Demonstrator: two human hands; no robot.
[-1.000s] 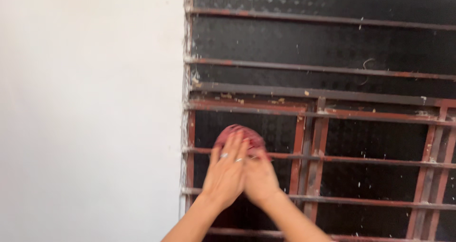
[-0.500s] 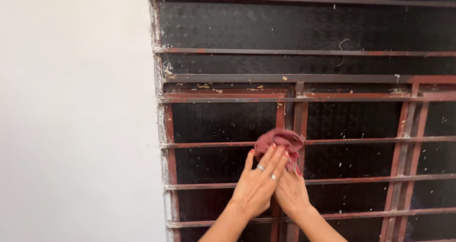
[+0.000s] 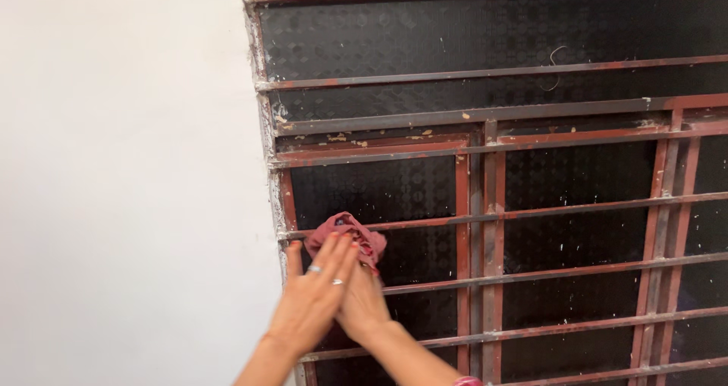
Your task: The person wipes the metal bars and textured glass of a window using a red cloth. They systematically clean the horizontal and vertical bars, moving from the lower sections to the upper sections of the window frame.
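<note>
Two hands work together: our left hand [image 3: 312, 301] lies flat, fingers spread, over our right hand [image 3: 362, 304], whose grip we cannot tell, pressing a crumpled red cloth [image 3: 347, 233] against dark glass behind the rusty window grille [image 3: 485, 204], near the white wall [image 3: 129, 181].

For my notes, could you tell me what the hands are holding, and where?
Both hands press a bunched red cloth against the window glass by its lower part, left hand over right hand.
</note>
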